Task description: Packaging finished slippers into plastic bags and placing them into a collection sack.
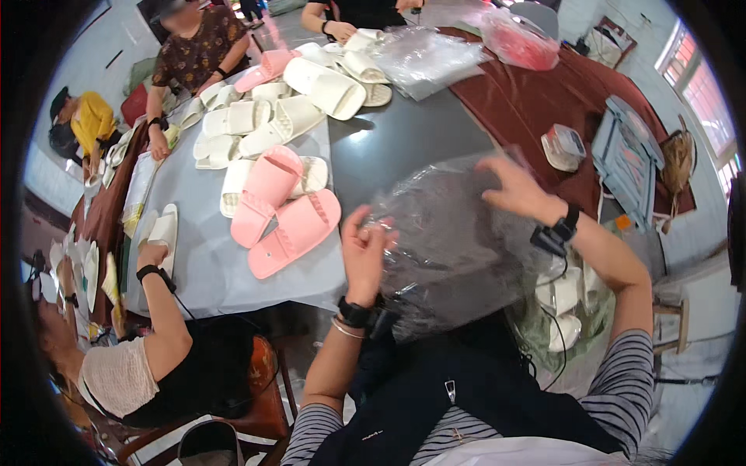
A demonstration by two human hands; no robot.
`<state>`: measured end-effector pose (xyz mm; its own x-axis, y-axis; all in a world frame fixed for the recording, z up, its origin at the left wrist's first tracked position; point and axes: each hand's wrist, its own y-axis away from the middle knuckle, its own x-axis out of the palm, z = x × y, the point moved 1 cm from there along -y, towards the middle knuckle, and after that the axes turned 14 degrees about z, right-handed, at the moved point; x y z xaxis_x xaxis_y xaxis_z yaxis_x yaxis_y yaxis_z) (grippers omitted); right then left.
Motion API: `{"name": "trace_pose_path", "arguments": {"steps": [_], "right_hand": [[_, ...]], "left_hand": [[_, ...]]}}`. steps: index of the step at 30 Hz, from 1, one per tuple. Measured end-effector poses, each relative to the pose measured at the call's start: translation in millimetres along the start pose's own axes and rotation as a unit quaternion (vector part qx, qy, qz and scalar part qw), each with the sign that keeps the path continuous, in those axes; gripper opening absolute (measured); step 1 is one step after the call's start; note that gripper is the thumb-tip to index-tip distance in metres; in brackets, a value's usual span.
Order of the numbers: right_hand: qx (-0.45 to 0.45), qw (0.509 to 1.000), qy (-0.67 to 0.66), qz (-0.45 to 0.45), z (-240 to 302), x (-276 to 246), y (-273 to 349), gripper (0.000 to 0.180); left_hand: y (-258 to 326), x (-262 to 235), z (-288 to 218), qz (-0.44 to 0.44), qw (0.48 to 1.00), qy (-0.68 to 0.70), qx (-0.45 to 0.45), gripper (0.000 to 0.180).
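Observation:
In front of me a large clear plastic bag (458, 241) hangs over the table's near edge, partly above my lap. My left hand (367, 252) is at the bag's left edge, its fingers curled in on the film. At the upper right part of the bag is my right hand (519, 190), fingers stretched out and thumb apart. Two pink slippers (295, 234) lie just left of my left hand, one resting partly on the other. Beneath and behind them are cream slippers (312, 174).
More cream slippers (326, 87) are piled farther back, near a stack of clear bags (423, 62). A brown cloth (509, 101) covers the right side, with a clear plastic tub (563, 147) and a blue-grey crate (628, 159). Co-workers sit around the table; one hand (153, 255) holds a slipper at left.

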<state>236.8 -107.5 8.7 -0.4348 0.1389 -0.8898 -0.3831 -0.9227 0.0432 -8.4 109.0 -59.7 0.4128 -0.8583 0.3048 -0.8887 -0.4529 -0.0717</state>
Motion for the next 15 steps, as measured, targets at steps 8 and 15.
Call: {"name": "trace_pose_path", "arguments": {"steps": [8,15], "right_hand": [[0.216,0.945,-0.245,0.001,-100.7,14.3,32.2,0.071],[0.208,0.849,-0.479,0.076,-95.2,8.5,45.2,0.026]], "left_hand": [[-8.1,-19.5,-16.9,-0.007,0.996,-0.089,0.019,0.056],[-9.8,-24.3,0.0,-0.033,0.993,-0.109,0.02,0.046]]}}
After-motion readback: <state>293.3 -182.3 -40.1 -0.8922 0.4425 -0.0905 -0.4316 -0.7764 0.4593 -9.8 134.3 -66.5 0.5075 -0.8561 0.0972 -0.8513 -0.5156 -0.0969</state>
